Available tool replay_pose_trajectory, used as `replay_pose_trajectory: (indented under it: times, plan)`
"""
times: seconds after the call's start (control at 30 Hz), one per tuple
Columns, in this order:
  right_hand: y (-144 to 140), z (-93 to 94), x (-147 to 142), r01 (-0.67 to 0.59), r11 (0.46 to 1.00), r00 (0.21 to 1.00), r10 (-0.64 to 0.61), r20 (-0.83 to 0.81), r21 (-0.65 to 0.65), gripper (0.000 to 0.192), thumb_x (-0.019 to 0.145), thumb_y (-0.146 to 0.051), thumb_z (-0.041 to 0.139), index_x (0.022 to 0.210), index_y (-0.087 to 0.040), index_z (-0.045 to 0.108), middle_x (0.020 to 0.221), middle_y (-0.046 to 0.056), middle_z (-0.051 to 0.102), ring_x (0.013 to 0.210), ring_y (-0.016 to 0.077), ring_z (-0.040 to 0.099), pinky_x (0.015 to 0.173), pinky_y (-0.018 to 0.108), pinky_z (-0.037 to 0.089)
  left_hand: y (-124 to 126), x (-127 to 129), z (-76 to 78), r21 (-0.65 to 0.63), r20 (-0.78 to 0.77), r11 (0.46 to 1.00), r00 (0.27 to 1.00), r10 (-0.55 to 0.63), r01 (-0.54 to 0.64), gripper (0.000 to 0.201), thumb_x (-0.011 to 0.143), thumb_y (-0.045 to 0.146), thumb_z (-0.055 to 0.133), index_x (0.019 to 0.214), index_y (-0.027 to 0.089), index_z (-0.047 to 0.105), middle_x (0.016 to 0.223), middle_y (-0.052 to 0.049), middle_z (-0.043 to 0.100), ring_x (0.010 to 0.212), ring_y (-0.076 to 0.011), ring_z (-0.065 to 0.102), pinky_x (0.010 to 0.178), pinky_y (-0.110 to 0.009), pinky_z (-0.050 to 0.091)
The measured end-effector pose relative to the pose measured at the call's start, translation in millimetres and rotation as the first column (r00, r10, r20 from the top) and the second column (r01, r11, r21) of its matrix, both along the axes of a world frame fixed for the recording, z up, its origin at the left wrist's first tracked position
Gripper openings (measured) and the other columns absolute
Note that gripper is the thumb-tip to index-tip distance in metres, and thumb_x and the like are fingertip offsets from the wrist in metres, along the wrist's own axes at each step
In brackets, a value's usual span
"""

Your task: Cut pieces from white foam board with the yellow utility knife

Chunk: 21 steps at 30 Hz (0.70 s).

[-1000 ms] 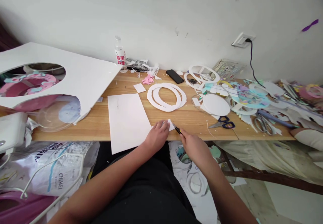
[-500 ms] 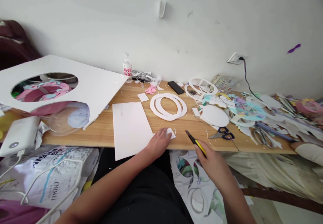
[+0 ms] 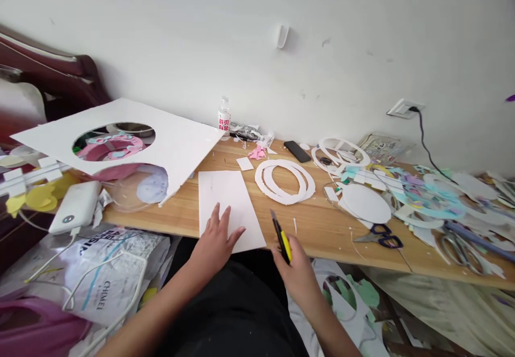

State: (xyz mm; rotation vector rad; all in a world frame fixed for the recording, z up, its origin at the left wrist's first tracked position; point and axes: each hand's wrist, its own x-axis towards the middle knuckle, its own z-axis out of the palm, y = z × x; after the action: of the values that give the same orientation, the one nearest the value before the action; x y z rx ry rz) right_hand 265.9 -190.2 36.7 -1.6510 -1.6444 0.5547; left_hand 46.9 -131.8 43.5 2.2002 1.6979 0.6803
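Observation:
My left hand lies flat, fingers spread, on the near end of a white rectangular foam sheet that hangs slightly over the front edge of the wooden table. My right hand grips a yellow and black utility knife, its blade pointing away from me, just right of the sheet at the table's front edge. Two white foam rings, one inside the other, lie beyond the knife.
A large white board with round cut-outs rests at the left. Blue-handled scissors, a white disc, a phone, a bottle and piles of coloured paper scraps fill the right. A white power bank lies at left.
My left hand left the small white scrap and moved left onto the rectangular sheet. My right hand drew back with the knife, then came left beside the sheet. The view swung left.

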Motion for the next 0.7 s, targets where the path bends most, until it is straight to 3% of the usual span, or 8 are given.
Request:
replay_pose_trajectory:
  times: [0.1, 0.2, 0.3, 0.37, 0.47, 0.6, 0.7]
  plan:
    - [1.3, -18.6, -20.3, -0.094, 0.993, 0.993, 0.09, 0.073, 0.064, 0.012, 0.093, -0.028, 0.052, 0.102, -0.021, 0.057, 0.11, 0.012, 0.064, 0.105, 0.0262, 0.062, 0.09, 0.043, 0.053, -19.6, -25.8, -10.9, -0.019, -0.007, 0.998, 0.998, -0.055, 0.055, 0.059, 0.097, 0.049, 0.045, 0.147, 0.018, 0.037, 0.154, -0.02, 0.036, 0.135, -0.032, 0.047, 0.104, -0.047, 0.048]
    - [4.1, -29.0, -36.0, -0.184, 0.98, 0.979, 0.176, 0.098, 0.076, 0.006, 0.091, -0.021, 0.054, 0.096, -0.023, 0.058, 0.124, 0.01, 0.061, 0.12, 0.0285, 0.055, 0.102, 0.049, 0.047, -33.1, -38.3, -15.9, 0.044, -0.135, 0.986, 0.978, -0.156, 0.164, 0.055, 0.094, 0.046, 0.054, 0.145, 0.027, 0.044, 0.156, -0.012, 0.038, 0.136, -0.0313, 0.047, 0.106, -0.048, 0.046]
    - [7.5, -36.3, -44.7, -0.322, 0.94, 0.936, 0.299, 0.188, 0.109, 0.02, 0.089, -0.011, 0.053, 0.103, -0.023, 0.061, 0.139, 0.006, 0.056, 0.135, 0.0296, 0.044, 0.107, 0.05, 0.045, -38.4, -48.7, -24.3, 0.124, -0.318, 0.947, 0.916, -0.245, 0.297, 0.054, 0.092, 0.036, 0.06, 0.145, 0.032, 0.047, 0.156, -0.005, 0.041, 0.142, -0.0331, 0.037, 0.109, -0.051, 0.042]
    - [9.4, -40.3, -45.6, -0.369, 0.912, 0.914, 0.322, 0.249, 0.177, 0.035, 0.089, -0.004, 0.046, 0.115, -0.023, 0.061, 0.141, 0.006, 0.056, 0.137, 0.028, 0.044, 0.107, 0.049, 0.047, -40.4, -59.9, -30.8, 0.17, -0.393, 0.927, 0.885, -0.248, 0.335, 0.05, 0.094, 0.027, 0.056, 0.143, 0.032, 0.049, 0.153, -0.003, 0.045, 0.141, -0.0309, 0.04, 0.108, -0.049, 0.043]
    - [10.9, -42.1, -38.4, -0.334, 0.899, 0.93, 0.267, 0.251, 0.282, 0.045, 0.091, -0.004, 0.042, 0.127, -0.024, 0.06, 0.128, 0.006, 0.066, 0.126, 0.0246, 0.056, 0.103, 0.044, 0.052, -46.3, -84.9, -36.5, 0.252, -0.409, 0.91, 0.888, -0.209, 0.33, 0.05, 0.095, 0.018, 0.051, 0.144, 0.029, 0.049, 0.15, -0.005, 0.05, 0.138, -0.0286, 0.045, 0.107, -0.045, 0.045]
    - [12.8, -34.5, -14.0, -0.261, 0.892, 0.959, 0.195, 0.207, 0.368, 0.036, 0.09, -0.015, 0.054, 0.119, -0.033, 0.066, 0.118, -0.002, 0.071, 0.115, 0.023, 0.065, 0.099, 0.036, 0.056, -59.0, -122.1, -36.0, 0.431, -0.279, 0.866, 0.95, -0.138, 0.252, 0.062, 0.093, 0.009, 0.05, 0.151, 0.027, 0.036, 0.147, -0.011, 0.052, 0.138, -0.0297, 0.045, 0.105, -0.045, 0.046]
    - [17.5, -23.4, 10.1, -0.004, 0.88, 0.992, -0.055, 0.112, 0.475, 0.022, 0.089, -0.025, 0.06, 0.109, -0.028, 0.069, 0.107, 0.003, 0.075, 0.097, 0.026, 0.072, 0.089, 0.039, 0.06, -62.0, -139.4, -38.7, 0.524, -0.183, 0.828, 0.976, -0.121, 0.201, 0.07, 0.091, 0.001, 0.048, 0.153, 0.029, 0.032, 0.151, -0.012, 0.046, 0.137, -0.0301, 0.046, 0.105, -0.046, 0.047]
